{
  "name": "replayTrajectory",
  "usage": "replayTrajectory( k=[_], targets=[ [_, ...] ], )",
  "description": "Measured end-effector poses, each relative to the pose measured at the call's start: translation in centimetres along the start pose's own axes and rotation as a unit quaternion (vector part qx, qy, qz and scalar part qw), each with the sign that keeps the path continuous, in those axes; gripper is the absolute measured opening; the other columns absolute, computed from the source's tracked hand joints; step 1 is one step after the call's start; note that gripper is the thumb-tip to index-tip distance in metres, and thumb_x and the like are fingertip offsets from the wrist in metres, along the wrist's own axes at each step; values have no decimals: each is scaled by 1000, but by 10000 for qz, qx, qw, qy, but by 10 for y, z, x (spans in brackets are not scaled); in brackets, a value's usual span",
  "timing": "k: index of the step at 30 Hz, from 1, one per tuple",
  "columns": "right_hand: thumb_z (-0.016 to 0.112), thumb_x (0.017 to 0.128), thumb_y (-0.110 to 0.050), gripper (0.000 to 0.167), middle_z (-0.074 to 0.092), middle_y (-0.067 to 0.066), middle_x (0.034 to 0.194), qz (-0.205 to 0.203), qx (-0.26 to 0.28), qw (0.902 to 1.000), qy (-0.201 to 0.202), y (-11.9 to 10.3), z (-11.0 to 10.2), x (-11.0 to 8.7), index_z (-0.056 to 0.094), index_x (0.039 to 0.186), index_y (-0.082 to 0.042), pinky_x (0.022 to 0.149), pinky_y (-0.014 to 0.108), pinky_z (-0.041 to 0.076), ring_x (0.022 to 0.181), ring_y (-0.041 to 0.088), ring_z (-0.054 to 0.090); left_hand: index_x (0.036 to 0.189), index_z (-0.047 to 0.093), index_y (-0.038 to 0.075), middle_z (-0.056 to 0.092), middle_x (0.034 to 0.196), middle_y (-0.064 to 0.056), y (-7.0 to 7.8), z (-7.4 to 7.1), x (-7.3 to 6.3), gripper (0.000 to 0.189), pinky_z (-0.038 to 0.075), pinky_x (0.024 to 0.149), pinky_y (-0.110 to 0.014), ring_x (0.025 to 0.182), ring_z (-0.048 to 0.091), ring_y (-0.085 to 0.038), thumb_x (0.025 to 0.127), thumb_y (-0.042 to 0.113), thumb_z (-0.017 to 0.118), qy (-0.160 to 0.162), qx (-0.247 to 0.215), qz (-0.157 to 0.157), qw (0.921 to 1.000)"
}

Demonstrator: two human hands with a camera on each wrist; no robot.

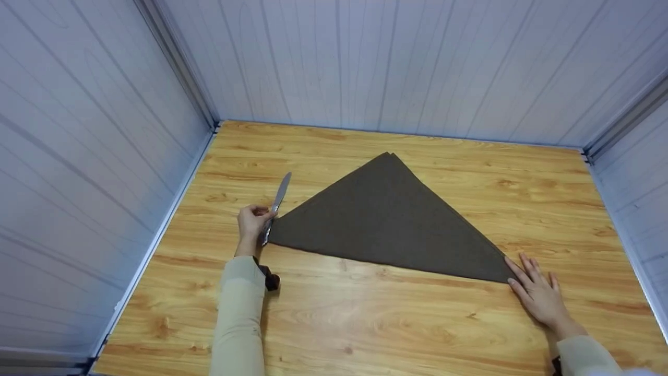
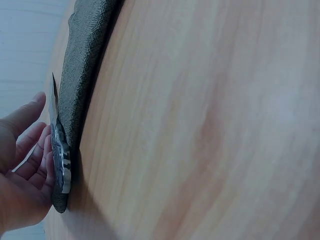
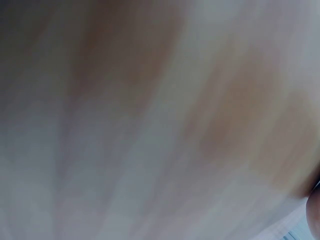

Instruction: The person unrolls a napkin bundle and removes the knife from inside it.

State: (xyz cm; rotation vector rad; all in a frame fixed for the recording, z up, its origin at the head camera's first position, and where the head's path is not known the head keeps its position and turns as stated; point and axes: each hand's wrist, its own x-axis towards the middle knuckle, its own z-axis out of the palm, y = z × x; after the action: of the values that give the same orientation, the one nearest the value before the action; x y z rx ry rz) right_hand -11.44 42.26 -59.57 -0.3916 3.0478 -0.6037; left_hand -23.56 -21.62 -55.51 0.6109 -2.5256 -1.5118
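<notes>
A dark brown cloth [image 1: 386,224] lies folded into a triangle on the wooden table. Across its left corner rests a table knife [image 1: 281,192], blade pointing away; its patterned handle [image 2: 65,167] lies against the cloth in the left wrist view. My left hand [image 1: 253,222] touches the knife from the left. In the left wrist view, its fingers are bent loosely beside the handle, with the thumb apart from them. My right hand [image 1: 540,295] lies flat with spread fingers at the cloth's right corner. Only a sliver of skin [image 3: 314,212] shows in the right wrist view.
White panelled walls [image 1: 365,62] enclose the wood-grain table [image 1: 344,313] at the back and both sides. A dark wrist device [image 1: 270,279] sits at the left cuff. Blurred tabletop [image 3: 150,150] fills most of the right wrist view.
</notes>
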Motion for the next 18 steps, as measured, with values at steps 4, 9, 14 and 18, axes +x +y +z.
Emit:
replayTrajectory(
  k=[4,9,14,18],
  targets=[
    [39,95,-32,50,9,13,147,-7,21,10000,35,0,0,0,23,142,-27,93,62,-11,133,31,1,87,67,-5,63,77,-11,-1,0,1,25,39,54,-19,64,53,-11,69,11,75,-43,51,-90,9999],
    [39,95,-31,50,9,12,147,-29,54,10000,50,-1,0,0,23,142,-26,93,63,-11,133,31,0,84,68,-3,66,78,-11,-1,1,3,25,41,57,-21,66,56,-16,68,15,76,-104,289,-222,9993],
    [39,95,-30,50,9,12,147,-53,107,9999,53,0,0,0,23,142,-26,93,62,-11,133,30,0,81,69,-1,64,73,-5,-1,2,5,24,41,57,-24,63,53,-13,68,17,77,-192,319,-393,9985],
    [39,95,-30,50,9,13,147,-45,103,9999,55,0,0,0,23,142,-26,93,62,-12,133,29,0,81,69,0,64,73,-4,1,2,6,24,41,59,-25,64,52,-14,68,18,77,-216,476,-450,9976]
  ],
)
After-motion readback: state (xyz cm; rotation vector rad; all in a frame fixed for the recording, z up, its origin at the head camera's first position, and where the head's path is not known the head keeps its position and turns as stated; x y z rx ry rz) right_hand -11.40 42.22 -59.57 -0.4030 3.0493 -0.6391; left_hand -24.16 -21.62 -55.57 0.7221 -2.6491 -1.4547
